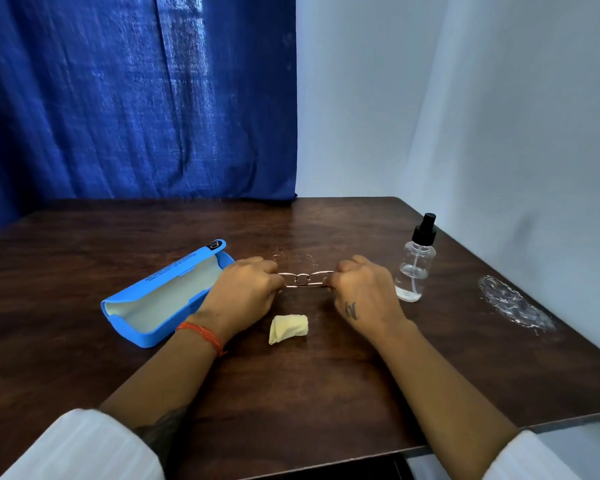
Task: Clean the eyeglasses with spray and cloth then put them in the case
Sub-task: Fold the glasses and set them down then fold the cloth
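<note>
Thin metal-framed eyeglasses (305,279) lie low over the middle of the dark wooden table (84,265). My left hand (244,292) pinches their left end and my right hand (362,294) pinches their right end, fingers curled round the frame. A crumpled pale yellow cloth (288,328) lies on the table just in front of the glasses, between my wrists. The blue glasses case (160,299) lies open to the left of my left hand, its pale lining showing. A clear spray bottle (414,261) with a black pump top stands upright to the right of my right hand.
A whitish scuffed patch (515,304) marks the table near its right edge. A blue curtain (136,98) hangs behind the table on the left, a pale wall on the right. The table's front edge runs just below my forearms.
</note>
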`<state>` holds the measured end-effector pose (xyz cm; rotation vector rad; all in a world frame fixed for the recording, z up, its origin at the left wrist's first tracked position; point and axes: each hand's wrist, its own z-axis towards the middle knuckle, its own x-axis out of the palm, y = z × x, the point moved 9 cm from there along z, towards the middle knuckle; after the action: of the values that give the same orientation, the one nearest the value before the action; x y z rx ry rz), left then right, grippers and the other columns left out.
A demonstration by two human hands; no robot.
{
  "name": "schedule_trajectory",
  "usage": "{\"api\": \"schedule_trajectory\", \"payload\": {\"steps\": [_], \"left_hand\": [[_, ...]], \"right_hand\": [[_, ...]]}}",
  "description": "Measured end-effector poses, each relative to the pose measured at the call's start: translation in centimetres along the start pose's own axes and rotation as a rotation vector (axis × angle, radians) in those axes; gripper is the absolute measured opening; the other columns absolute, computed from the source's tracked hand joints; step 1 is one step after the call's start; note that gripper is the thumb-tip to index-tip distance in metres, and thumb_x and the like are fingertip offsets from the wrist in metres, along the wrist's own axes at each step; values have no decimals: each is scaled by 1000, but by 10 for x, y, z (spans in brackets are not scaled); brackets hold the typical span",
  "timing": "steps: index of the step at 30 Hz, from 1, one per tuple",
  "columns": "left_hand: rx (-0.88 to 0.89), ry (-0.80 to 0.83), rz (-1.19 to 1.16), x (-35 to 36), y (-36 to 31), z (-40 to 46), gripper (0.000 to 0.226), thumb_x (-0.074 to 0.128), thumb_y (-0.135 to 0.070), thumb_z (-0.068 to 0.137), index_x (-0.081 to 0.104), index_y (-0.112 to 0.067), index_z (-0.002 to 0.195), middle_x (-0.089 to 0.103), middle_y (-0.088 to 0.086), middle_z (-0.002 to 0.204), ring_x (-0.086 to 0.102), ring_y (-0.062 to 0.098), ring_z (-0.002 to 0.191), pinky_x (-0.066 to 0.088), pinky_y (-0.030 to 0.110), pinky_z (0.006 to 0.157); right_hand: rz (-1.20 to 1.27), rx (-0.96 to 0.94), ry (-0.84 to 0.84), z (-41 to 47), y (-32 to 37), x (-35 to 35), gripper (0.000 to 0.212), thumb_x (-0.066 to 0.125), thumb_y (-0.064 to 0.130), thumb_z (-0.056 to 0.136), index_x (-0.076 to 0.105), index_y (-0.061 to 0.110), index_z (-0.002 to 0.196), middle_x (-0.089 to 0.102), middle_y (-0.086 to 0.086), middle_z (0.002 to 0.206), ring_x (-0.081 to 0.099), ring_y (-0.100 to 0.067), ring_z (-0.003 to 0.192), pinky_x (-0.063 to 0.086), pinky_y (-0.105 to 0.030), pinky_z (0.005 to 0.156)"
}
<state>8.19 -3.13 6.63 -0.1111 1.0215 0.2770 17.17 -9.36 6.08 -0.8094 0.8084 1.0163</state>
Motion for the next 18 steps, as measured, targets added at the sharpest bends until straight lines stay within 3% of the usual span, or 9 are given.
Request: {"api": "schedule_trajectory", "payload": {"steps": [4,8,11,14,18], "left_hand": [[-31,23,-19,5,-1,-9,8,74,1,63,70,-5,66,61,10,59,61,31,55,45,28,43],[-76,87,-9,19,-1,-11,19,53,-8,86,69,-6,96,64,13,88,59,30,86,49,38,69],[-111,133,-29,27,3,-13,25,47,-13,91,65,-9,107,62,11,98,56,27,95,48,38,79],[-128,100,-83,25,4,-16,23,49,-14,90,66,-10,106,64,11,98,57,27,94,48,37,79],[-140,-43,-187,7,5,-24,20,59,-14,86,68,-9,103,67,12,97,61,28,90,51,37,76]], "right_hand": [[-56,-55,-49,-6,14,-10,28,83,11,24,58,15,37,54,2,40,53,-17,39,29,-12,34],[-74,-78,-36,-11,21,-8,30,83,12,23,59,14,40,56,-1,41,54,-18,36,31,-12,32],[-51,-64,-2,-11,20,0,21,81,8,40,66,9,54,65,-6,56,63,-23,49,40,-18,37],[18,-23,-80,-12,15,-5,18,79,4,42,68,8,56,65,-8,55,63,-27,49,42,-19,37],[104,45,-79,-14,10,1,25,63,17,75,71,21,98,71,-1,86,67,-24,78,47,-26,56]]}}
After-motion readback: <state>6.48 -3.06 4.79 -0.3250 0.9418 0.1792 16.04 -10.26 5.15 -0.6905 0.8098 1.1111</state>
